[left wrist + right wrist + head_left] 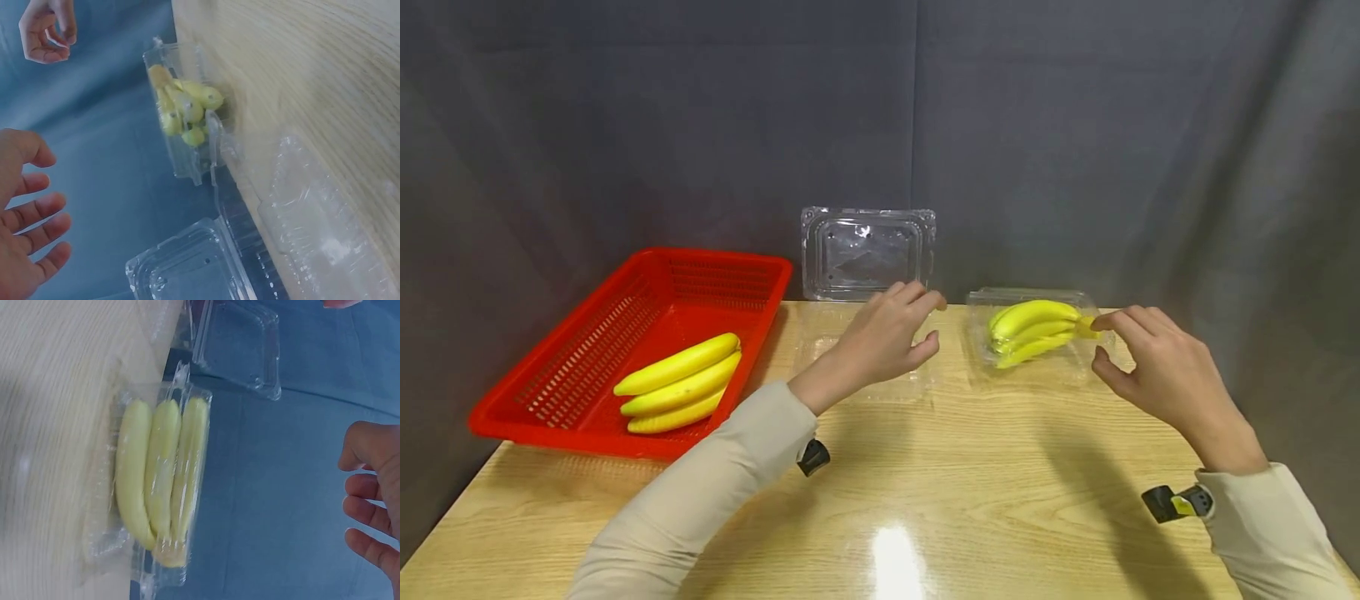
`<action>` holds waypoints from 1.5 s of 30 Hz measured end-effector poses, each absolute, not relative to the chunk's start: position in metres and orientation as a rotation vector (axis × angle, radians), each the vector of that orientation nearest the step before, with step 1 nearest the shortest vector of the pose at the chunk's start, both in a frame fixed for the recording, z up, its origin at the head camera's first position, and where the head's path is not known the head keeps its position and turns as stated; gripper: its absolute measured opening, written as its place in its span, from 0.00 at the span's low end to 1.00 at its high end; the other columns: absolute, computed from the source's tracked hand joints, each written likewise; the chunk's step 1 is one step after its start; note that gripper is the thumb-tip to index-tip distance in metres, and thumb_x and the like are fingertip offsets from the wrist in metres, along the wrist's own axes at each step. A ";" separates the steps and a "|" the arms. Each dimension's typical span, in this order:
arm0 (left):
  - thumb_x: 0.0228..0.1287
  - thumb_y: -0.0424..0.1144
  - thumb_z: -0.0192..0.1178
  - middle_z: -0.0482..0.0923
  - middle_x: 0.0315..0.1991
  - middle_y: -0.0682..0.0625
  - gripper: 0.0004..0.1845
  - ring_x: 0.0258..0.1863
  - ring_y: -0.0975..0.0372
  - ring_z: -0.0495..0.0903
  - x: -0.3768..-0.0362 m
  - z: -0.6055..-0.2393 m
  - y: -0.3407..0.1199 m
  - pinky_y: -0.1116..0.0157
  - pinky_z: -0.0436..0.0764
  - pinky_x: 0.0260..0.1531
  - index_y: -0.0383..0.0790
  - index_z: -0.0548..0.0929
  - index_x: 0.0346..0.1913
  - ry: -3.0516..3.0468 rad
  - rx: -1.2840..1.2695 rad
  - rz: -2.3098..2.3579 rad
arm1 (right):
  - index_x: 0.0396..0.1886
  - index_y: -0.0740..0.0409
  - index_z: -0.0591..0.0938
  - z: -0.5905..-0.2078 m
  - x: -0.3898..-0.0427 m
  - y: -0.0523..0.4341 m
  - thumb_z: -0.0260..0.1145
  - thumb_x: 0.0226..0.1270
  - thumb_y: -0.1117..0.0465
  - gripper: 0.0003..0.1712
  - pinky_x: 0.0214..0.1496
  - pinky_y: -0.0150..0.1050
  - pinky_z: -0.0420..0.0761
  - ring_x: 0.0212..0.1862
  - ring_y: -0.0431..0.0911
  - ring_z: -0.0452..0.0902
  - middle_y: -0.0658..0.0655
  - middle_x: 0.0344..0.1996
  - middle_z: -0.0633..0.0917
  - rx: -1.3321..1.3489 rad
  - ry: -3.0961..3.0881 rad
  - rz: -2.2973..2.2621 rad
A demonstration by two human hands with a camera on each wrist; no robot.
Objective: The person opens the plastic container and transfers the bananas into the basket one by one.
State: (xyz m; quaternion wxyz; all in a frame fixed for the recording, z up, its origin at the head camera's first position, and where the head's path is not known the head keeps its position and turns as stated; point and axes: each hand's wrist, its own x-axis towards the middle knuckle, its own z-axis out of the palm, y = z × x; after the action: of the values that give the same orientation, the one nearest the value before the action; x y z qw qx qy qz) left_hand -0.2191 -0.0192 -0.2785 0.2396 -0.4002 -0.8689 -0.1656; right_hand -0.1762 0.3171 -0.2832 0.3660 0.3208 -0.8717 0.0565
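At the far left of the wooden worktop [970,467] sits 1 red basket [587,350] holding 1 bunch of 3 bananas [681,394] that lie side by side. Next comes 1 clear open box [859,367]; its tray lies flat on the worktop and its lid [868,252] stands upright against the dark backdrop. The left hand [887,337] hovers over this tray with its fingers relaxed and loosely spread, grasping nothing. To the right of it rests a second clear box [1030,333], closed around 1 more bunch of 3 bananas [1033,331], near the back edge of the worktop. At the far right, the right hand [1157,371] is just beside that box, fingers slack and holding nothing, its fingertips [1101,321] at the stem end of the boxed bunch. That makes 2 hands, 2 clear boxes, 2 bunches and 1 basket.
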 end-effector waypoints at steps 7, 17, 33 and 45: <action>0.60 0.37 0.60 0.79 0.41 0.49 0.13 0.39 0.57 0.76 -0.228 -0.285 -0.007 0.64 0.75 0.32 0.40 0.80 0.48 -2.353 -1.145 -0.396 | 0.40 0.61 0.80 -0.289 -0.178 0.328 0.62 0.51 0.62 0.15 0.21 0.49 0.77 0.35 0.54 0.78 0.58 0.37 0.83 0.790 -2.262 0.144; 0.56 0.33 0.60 0.79 0.36 0.48 0.11 0.30 0.56 0.74 -0.238 -0.299 0.007 0.64 0.74 0.31 0.37 0.80 0.44 -2.279 -1.245 -0.354 | 0.39 0.59 0.82 -0.303 -0.184 0.340 0.63 0.49 0.65 0.14 0.18 0.45 0.72 0.29 0.50 0.77 0.56 0.35 0.84 0.746 -2.271 0.136; 0.57 0.32 0.61 0.79 0.38 0.50 0.11 0.32 0.58 0.74 -0.246 -0.309 0.029 0.65 0.73 0.32 0.38 0.82 0.44 -2.379 -1.219 -0.295 | 0.39 0.58 0.82 -0.325 -0.198 0.357 0.68 0.48 0.68 0.14 0.16 0.40 0.68 0.23 0.44 0.72 0.56 0.35 0.84 0.666 -2.377 0.144; 0.55 0.32 0.63 0.76 0.35 0.50 0.08 0.30 0.59 0.75 -0.259 -0.328 0.049 0.66 0.75 0.28 0.39 0.81 0.39 -2.390 -1.252 -0.182 | 0.38 0.56 0.83 -0.335 -0.205 0.366 0.69 0.50 0.67 0.13 0.17 0.47 0.74 0.30 0.51 0.80 0.56 0.36 0.85 0.560 -2.517 0.150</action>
State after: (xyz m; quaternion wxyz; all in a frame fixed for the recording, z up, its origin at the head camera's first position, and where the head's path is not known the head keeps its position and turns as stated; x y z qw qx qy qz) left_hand -0.2594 0.0489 -0.3278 0.2170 -0.4519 -0.8628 -0.0657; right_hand -0.2046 0.3663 -0.3353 0.2756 0.2085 -0.9367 0.0558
